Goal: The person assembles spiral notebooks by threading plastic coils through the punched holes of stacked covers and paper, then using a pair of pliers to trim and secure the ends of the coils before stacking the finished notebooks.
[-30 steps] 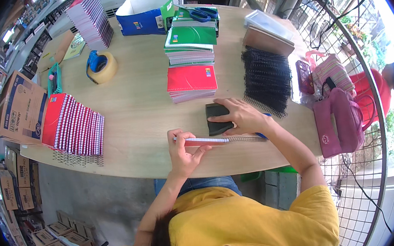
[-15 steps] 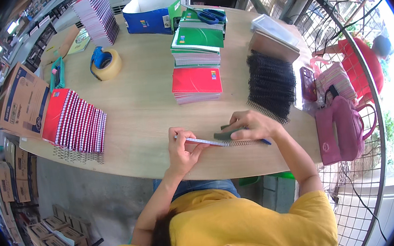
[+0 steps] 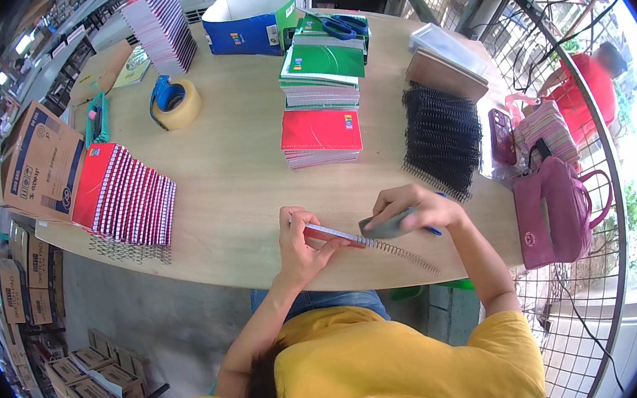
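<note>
My left hand (image 3: 300, 248) is closed on a thin red notebook (image 3: 323, 233), held on edge near the front of the table. A spiral wire coil (image 3: 410, 256) sticks out from the notebook's right end, slanting down toward me. My right hand (image 3: 421, 208) grips a flat dark grey-green pad (image 3: 386, 227), whose exact kind I cannot make out. The pad's left end is at the place where the coil meets the notebook. Just under the right hand lies a thin blue object (image 3: 433, 231), mostly covered.
Bound red notebooks (image 3: 130, 198) stand left by a carton (image 3: 39, 166). Red (image 3: 320, 131) and green notebooks (image 3: 324, 60) are stacked ahead. Black coils (image 3: 443, 137) lie right, near a pink bag (image 3: 558, 214). Tape (image 3: 177, 105), a blue box (image 3: 250, 25) and scissors (image 3: 340, 26) sit farther back.
The coil's free end has swung down toward me, and the notebook tilts more steeply. My right hand and its pad have shifted slightly. Beyond the mesh, a person in red has moved.
</note>
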Demonstrator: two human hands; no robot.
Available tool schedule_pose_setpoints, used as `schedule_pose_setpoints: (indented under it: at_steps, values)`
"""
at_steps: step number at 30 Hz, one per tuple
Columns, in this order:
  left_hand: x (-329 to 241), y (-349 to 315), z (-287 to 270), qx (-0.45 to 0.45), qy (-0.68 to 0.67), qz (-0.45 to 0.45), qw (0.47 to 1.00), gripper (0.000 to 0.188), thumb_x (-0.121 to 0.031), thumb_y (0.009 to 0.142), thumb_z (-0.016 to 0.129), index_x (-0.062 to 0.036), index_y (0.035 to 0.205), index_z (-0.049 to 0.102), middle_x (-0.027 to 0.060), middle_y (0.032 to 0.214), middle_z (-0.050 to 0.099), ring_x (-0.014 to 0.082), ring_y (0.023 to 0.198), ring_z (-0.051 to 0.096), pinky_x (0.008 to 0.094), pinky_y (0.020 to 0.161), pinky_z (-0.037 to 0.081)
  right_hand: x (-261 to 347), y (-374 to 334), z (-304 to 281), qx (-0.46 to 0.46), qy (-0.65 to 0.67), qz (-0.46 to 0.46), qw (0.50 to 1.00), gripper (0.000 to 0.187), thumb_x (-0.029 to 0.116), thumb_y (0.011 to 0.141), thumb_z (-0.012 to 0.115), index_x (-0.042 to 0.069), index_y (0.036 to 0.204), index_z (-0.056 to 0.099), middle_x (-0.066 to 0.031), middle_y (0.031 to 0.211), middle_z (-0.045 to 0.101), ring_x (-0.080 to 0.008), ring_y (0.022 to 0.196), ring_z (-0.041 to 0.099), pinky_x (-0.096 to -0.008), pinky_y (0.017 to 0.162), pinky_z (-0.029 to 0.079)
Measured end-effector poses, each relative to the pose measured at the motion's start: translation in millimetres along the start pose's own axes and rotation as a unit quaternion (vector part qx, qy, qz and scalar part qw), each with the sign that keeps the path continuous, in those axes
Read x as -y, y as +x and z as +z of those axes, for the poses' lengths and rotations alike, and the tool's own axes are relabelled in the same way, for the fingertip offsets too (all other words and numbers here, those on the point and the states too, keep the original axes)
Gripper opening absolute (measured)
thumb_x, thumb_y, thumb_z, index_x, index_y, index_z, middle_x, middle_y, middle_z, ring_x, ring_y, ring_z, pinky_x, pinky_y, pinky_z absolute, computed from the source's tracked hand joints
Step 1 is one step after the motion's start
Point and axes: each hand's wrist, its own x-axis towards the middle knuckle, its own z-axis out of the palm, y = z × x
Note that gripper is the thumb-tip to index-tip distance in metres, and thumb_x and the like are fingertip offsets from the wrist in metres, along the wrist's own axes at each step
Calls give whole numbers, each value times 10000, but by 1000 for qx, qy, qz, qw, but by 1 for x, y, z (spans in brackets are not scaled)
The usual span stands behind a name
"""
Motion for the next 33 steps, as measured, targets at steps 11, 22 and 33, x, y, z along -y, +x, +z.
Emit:
schedule_pose_setpoints:
  at_steps: [11, 22, 33]
  values:
    - [6, 10, 27, -3, -1, 19, 1000, 609, -309, 656, 958, -67, 973, 497, 83, 922, 496, 275, 865, 508, 396, 712, 449, 2, 4, 0, -75, 90, -21, 993, 523, 475, 852, 676, 84, 1188, 767, -185, 1055, 679, -309, 954, 656, -410, 888, 505]
    - [11, 11, 26, 14, -21, 12, 1000, 591, -249, 685, 947, -50, 1038, 516, 110, 978, 501, 283, 900, 518, 402, 736, 475, 8, 16, 12, -105, -165, 45, 980, 535, 511, 920, 599, 82, 1199, 756, -209, 1037, 660, -360, 937, 656, -416, 866, 510]
    - [44, 14, -11, 97, -366, -209, 902, 171, 81, 934, 636, -22, 1063, 593, 38, 990, 649, 120, 909, 653, 289, 810, 587, 10, 32, 23, -112, -187, 68, 974, 509, 477, 960, 593, 62, 1217, 735, -206, 1063, 667, -344, 976, 659, -427, 868, 509]
